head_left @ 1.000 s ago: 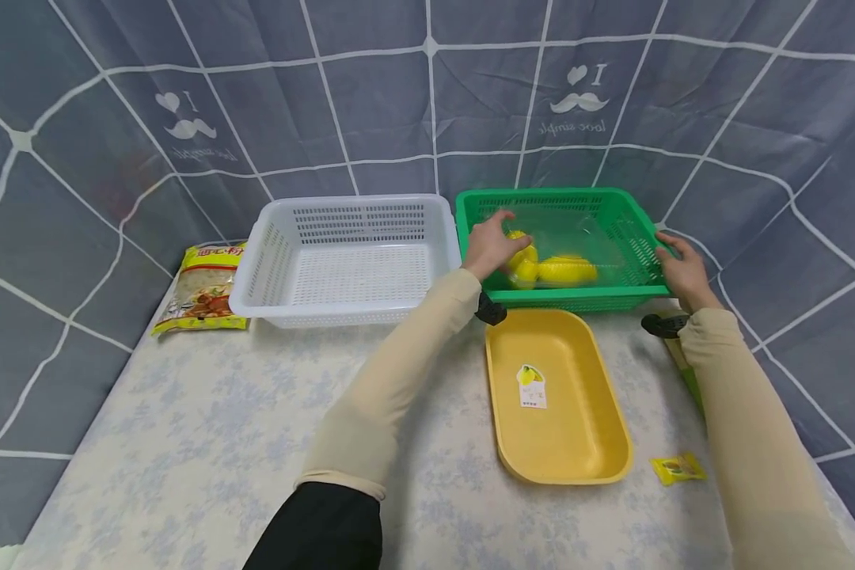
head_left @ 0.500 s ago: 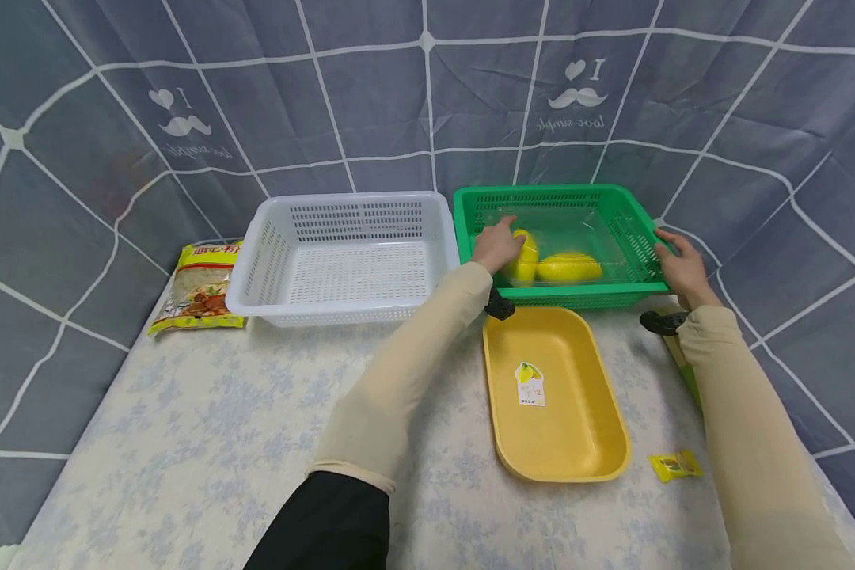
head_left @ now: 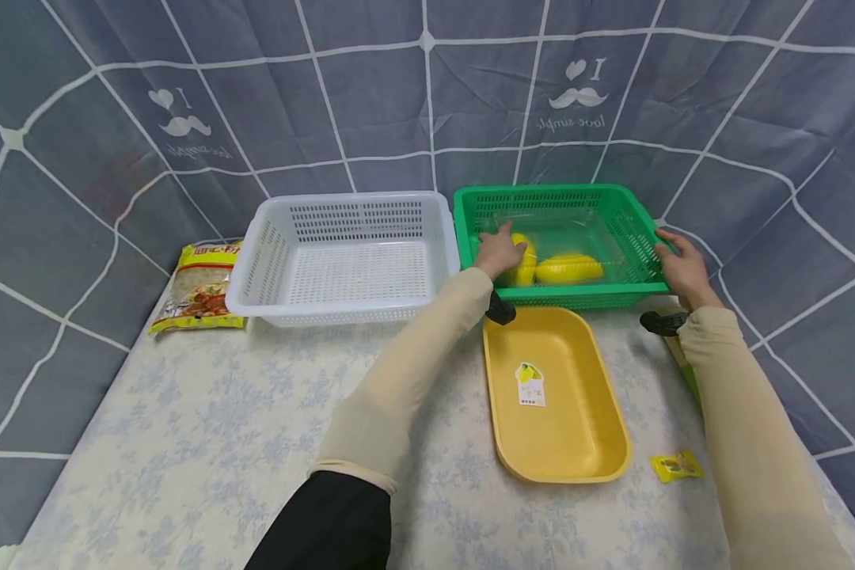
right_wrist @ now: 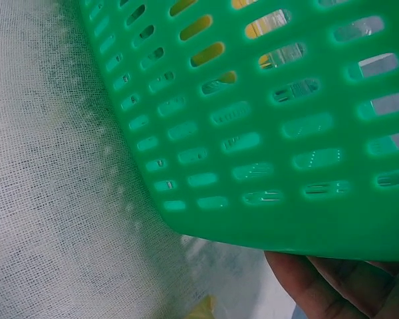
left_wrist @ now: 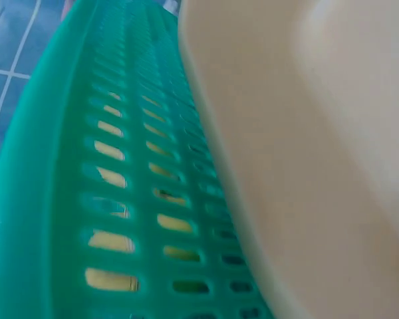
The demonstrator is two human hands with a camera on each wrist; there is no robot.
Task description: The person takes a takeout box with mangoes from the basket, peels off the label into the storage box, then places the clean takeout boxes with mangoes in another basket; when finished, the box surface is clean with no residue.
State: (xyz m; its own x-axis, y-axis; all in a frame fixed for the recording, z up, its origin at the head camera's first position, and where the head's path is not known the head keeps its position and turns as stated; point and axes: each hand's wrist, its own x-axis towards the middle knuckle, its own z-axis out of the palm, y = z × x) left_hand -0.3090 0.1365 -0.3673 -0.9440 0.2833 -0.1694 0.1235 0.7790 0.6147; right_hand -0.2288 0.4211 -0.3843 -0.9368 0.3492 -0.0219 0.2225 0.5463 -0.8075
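Observation:
In the head view a green slotted basket (head_left: pixel 563 296) stands at the back right. It holds a clear plastic box (head_left: pixel 577 226) with a yellow, fruit-like piece (head_left: pixel 568 269) lying crosswise and a second yellow piece (head_left: pixel 524 265) lengthwise at its left. My left hand (head_left: pixel 497 252) is over the basket's left end, beside the second piece, fingers spread and nothing seen in its grasp. My right hand (head_left: pixel 684 269) grips the basket's right rim; its fingers (right_wrist: pixel 312 286) show at that rim in the right wrist view. The left wrist view shows the basket's slotted wall (left_wrist: pixel 66 199) but no hand.
A white slotted basket (head_left: pixel 345 305) stands left of the green one, a yellow packet of food (head_left: pixel 201 289) beyond it. A yellow tray (head_left: pixel 563 427) with a lemon label lies in front. A small yellow wrapper (head_left: pixel 675 465) lies right of it. A green packet (head_left: pixel 687 376) is partly under my right arm.
My left hand has let go of the left yellow piece and drawn back slightly to the left. That piece has turned from slanted to lengthwise. The right hand keeps its place.

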